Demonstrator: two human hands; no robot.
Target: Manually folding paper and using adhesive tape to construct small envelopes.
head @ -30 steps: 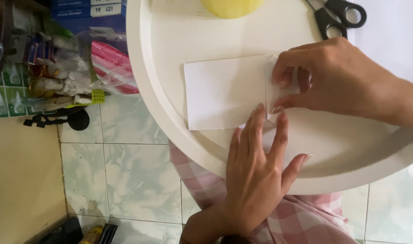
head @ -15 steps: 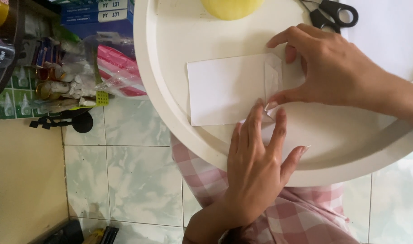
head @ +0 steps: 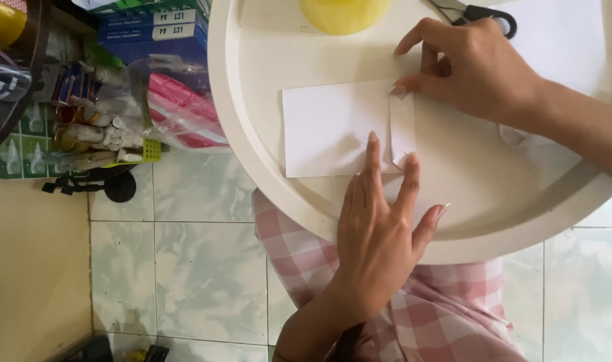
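A white rectangular paper (head: 332,127) lies on a round white table (head: 252,100), its right end folded over into a narrow flap (head: 401,124). My left hand (head: 379,234) reaches up from my lap. It lies flat with the fingers spread, and two fingertips press the paper's lower edge beside the fold. My right hand (head: 473,67) comes in from the right and pinches the flap's top corner between thumb and finger.
Black-handled scissors (head: 483,13) and a yellow round object (head: 343,13) sit at the table's far edge, beside a white sheet (head: 560,40). Left of the table are blue boxes (head: 152,30), a pink plastic bag (head: 178,110) and small clutter. Tiled floor (head: 185,268) and my pink checked clothing (head: 453,308) lie below.
My right hand has slid off the flap toward its top corner, so more of the fold shows. My left fingertips stay on the paper's lower edge. The view has shifted slightly.
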